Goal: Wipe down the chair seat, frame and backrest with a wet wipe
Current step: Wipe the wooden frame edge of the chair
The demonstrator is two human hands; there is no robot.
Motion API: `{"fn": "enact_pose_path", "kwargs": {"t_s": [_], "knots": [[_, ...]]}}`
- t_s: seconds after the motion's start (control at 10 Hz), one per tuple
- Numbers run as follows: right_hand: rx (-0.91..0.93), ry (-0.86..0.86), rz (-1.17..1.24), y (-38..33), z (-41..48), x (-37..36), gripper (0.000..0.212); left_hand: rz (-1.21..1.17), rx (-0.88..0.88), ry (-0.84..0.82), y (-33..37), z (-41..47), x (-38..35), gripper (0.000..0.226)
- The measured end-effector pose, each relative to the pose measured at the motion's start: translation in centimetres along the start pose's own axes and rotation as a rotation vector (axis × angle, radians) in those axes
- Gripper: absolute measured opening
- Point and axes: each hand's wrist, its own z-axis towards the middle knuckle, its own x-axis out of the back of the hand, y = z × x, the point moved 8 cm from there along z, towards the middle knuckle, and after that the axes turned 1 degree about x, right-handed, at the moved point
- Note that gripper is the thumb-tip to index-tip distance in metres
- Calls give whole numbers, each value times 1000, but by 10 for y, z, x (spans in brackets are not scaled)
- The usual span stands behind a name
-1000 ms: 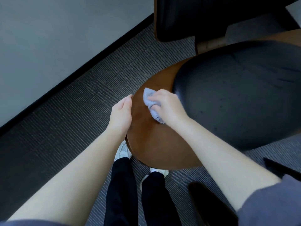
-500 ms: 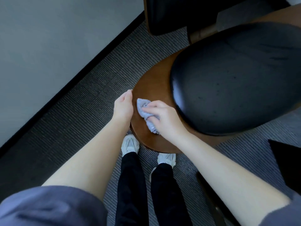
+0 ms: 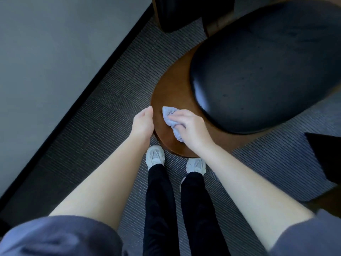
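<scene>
- One crumpled pale-blue wet wipe (image 3: 170, 122) sits right on the brown wooden frame (image 3: 171, 93) of the chair, at the front-left curve of the wood, just short of the rim.
- Right hand (image 3: 191, 128) is on top of it, fingers (image 3: 180, 118) curled over the wad and grasping it, pressing it flat to the wood; a corner of the wipe pokes out ahead of the fingertips and another bit trails out under the palm.
- Left hand (image 3: 143, 122) is just beside it, at the outer edge of the frame, fingers straight and held together, released and gripping nothing, the fingertips against the rim.
- Black padded seat (image 3: 258, 71) fills the space to the right of the wipe, glossy, raised above the wood; the right hand's knuckles are near its front edge but apart from it.
- Up at the top edge is another black padded piece (image 3: 184, 12) with a wooden side; whether it is this chair's backrest, I can't tell.
- Below the frame, two white shoes (image 3: 155, 156) and black trousers (image 3: 160, 200), toes right up at the wood.
- Grey ribbed carpet (image 3: 110, 117) all round, a black skirting strip (image 3: 92, 85) running diagonally, pale grey wall (image 3: 55, 43) beyond it.
- Blue-grey sleeves (image 3: 55, 237) in both bottom corners, and a dark angular shape (image 3: 326, 154) at the right edge, too cut off to identify.
</scene>
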Motion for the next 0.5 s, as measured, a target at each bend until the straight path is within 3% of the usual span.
{"fn": "enact_pose_path", "kwargs": {"t_s": [0.1,0.2,0.3,0.4,0.5], "knots": [[-112,-23,36,29,-47,14,32,50,-1,-46,15,-27,-3,32],[-315,80,16,70,-58,33,31,83,4,-59,15,-26,-2,32],[-396,130,43,70,-34,31,28,101,-9,-50,15,-19,-1,32],[-334,116,33,53,-25,15,25,118,0,-36,13,-20,0,33],[-323,118,-133,69,-62,29,24,159,10,-46,18,-24,-1,31]]}}
